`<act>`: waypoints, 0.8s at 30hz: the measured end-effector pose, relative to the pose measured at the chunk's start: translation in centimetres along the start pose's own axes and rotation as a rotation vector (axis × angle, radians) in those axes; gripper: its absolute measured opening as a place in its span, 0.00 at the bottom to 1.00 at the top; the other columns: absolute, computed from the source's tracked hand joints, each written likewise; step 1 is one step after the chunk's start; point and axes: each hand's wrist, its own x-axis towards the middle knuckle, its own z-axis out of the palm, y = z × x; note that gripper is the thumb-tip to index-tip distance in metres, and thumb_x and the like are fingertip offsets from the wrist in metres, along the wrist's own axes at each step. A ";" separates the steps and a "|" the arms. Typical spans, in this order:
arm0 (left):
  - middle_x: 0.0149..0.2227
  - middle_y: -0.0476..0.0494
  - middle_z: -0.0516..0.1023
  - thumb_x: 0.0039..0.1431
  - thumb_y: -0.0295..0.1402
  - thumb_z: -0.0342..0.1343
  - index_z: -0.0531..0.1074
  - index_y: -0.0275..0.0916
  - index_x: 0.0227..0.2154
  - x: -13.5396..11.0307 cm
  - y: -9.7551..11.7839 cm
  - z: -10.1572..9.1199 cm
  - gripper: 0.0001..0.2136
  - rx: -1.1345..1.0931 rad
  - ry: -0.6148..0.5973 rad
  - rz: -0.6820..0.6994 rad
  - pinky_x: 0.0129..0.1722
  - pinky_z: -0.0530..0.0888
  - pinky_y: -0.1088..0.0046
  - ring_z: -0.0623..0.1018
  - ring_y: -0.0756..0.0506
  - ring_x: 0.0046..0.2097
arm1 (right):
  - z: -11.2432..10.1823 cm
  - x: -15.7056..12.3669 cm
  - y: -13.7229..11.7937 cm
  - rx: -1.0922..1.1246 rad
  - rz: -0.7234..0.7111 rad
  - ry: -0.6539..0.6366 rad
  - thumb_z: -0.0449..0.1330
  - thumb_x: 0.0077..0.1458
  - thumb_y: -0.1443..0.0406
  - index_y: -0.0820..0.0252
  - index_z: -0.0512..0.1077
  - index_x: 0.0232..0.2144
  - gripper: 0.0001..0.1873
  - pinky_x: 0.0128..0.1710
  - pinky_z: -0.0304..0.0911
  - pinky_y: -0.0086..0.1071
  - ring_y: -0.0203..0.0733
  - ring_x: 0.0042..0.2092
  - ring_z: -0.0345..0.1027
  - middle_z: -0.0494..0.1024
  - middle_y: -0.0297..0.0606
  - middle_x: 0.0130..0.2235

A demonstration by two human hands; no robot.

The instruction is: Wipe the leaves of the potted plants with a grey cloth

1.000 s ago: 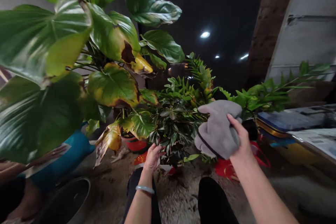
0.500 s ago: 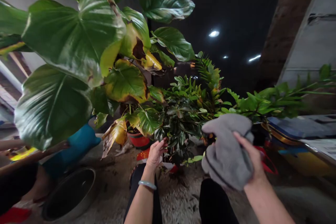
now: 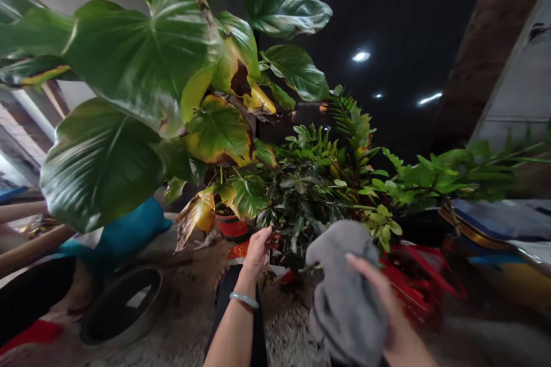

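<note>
My right hand (image 3: 379,292) grips a bunched grey cloth (image 3: 344,287), held low in front of the plants. A pale bangle circles the wrist of my left hand (image 3: 258,249), whose fingers are pinched at the edge of a dark-leaved potted plant (image 3: 297,195); whatever lies between the fingertips is too small to make out. A white pot rim (image 3: 278,270) shows just below that hand. Big green leaves (image 3: 150,63), some yellowed with brown edges, hang at the upper left over a red pot (image 3: 232,227).
Another person's arm (image 3: 34,249) reaches in at left near a turquoise bag-like object (image 3: 124,229). A dark basin (image 3: 123,304) stands on the floor. At right are a red basket (image 3: 413,281) and stacked boxes (image 3: 486,223). A dark glossy wall (image 3: 387,11) rises behind.
My right hand has brought the grey cloth left and lower, uncovering the red basket. My left hand stays by the dark plant. A pale piece now shows in the basin.
</note>
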 end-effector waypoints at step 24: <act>0.19 0.50 0.70 0.25 0.50 0.67 0.70 0.37 0.17 -0.6 0.4 0.5 0.22 0.076 0.088 -0.018 0.23 0.67 0.74 0.72 0.48 0.25 | 7.6 2.0 -4.2 -0.001 -0.153 -0.217 0.69 0.34 0.57 0.58 0.77 0.31 0.18 0.40 0.72 0.43 0.57 0.41 0.76 0.82 0.39 0.30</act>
